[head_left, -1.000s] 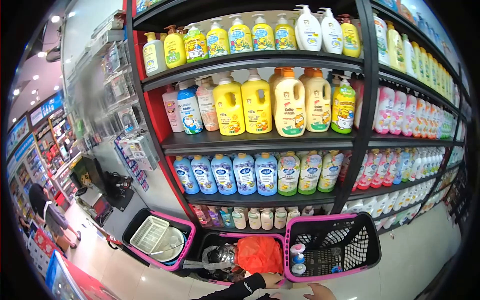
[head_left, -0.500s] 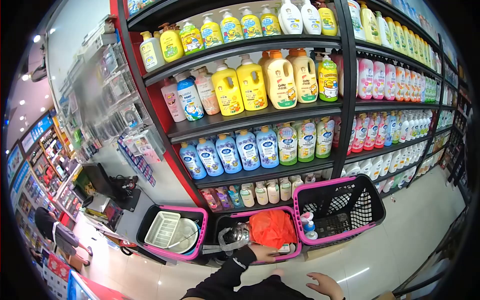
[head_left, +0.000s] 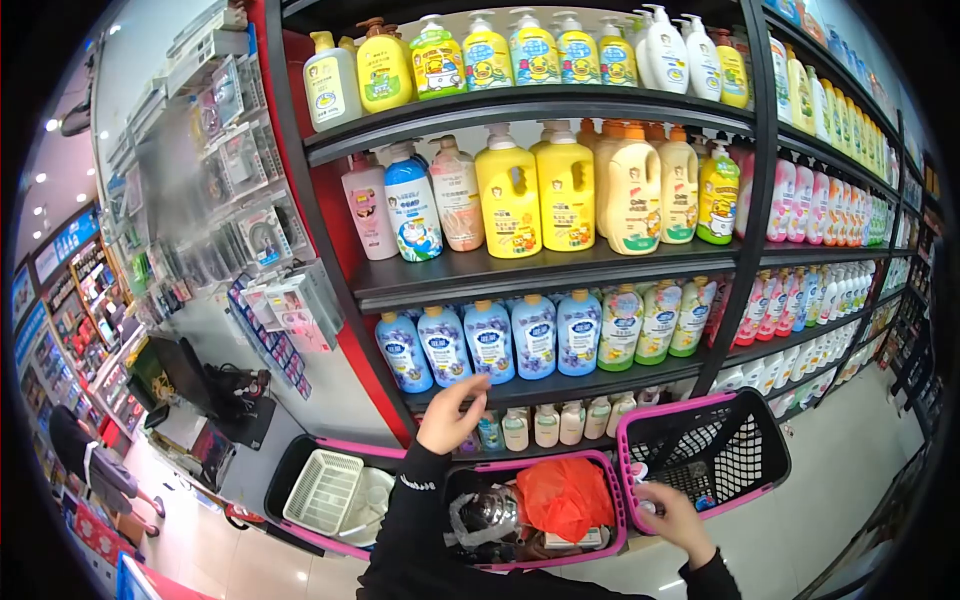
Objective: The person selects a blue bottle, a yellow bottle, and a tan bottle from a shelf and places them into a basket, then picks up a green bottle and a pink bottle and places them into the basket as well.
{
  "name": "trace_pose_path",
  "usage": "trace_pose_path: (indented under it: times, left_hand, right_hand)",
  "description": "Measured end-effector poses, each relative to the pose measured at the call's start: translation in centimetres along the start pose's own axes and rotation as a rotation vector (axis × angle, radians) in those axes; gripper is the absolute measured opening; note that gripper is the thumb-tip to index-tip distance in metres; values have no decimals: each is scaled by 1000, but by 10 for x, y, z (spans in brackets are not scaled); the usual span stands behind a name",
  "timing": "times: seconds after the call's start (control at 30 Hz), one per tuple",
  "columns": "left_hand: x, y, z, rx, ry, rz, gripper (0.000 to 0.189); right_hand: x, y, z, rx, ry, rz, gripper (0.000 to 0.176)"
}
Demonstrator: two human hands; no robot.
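My left hand (head_left: 452, 417) is raised in front of the lower shelf, just below the blue bottles (head_left: 489, 343). Its fingers are loosely bent and apart, with nothing in them. At the near left corner of the right basket (head_left: 772, 487), my right hand (head_left: 678, 517) has its fingers curled round a white pump bottle (head_left: 649, 507). Most of that bottle is hidden by the hand. Between my arms stands the middle basket (head_left: 622, 487), holding a red plastic bag (head_left: 563, 497) and a clear plastic-wrapped item (head_left: 489, 516).
A left basket (head_left: 290, 470) contains a white slotted tray (head_left: 322, 488) and a pale basin (head_left: 372, 505). Black shelves (head_left: 560, 283) carry rows of bottles, including large yellow jugs (head_left: 509, 200). Left of them, a counter holds a monitor (head_left: 185, 375). Another person stands at far left.
My left hand has left the middle basket and risen to the lower shelf. My right hand has moved from over the floor to the bottle in the right basket. The view has shifted.
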State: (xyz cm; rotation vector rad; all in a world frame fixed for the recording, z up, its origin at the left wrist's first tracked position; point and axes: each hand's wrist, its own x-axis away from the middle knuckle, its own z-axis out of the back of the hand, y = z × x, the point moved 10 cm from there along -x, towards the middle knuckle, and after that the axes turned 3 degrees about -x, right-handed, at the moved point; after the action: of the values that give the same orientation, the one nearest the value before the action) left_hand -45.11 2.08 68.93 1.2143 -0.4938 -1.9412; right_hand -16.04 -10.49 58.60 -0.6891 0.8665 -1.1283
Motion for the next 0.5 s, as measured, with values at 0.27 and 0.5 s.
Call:
trace_pose_path:
  times: [0.27, 0.5]
  left_hand:
    - [-136, -41, 46, 271, 190, -109, 44]
    - [-229, -78, 30, 210, 282, -79, 67]
  right_hand:
    - [-172, -99, 23, 203, 95, 348, 40]
    - [-299, -165, 53, 340, 324, 528, 41]
